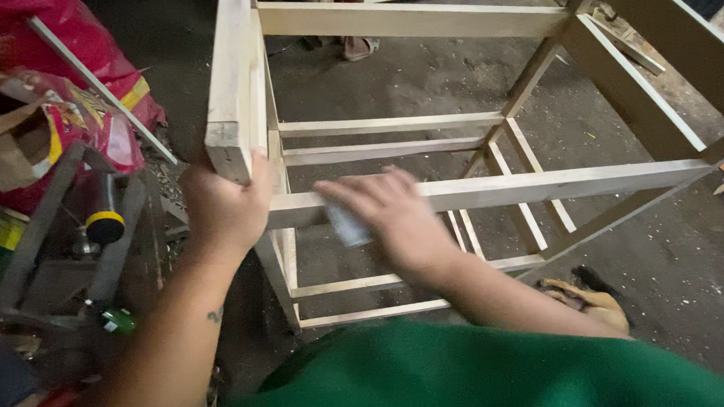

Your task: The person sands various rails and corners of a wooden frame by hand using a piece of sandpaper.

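A pale wooden frame (418, 19) of rails and legs stands on the floor in front of me. My left hand (222, 207) grips the near corner post (231, 95) at its lower end. On the near top rail (543, 186), my right hand (383, 211) lies flat, pressing a small grey sheet, probably sandpaper (345, 225), against the wood. The sheet hangs partly below the rail. My green shirt fills the bottom of the view.
Red sacks (58, 71), a paper bag and a metal stand with tools (75, 243) crowd the left. A thin white strip (100, 89) leans there. Another person's sandalled foot (358, 45) is beyond the frame. The dusty floor (680, 278) lies to the right.
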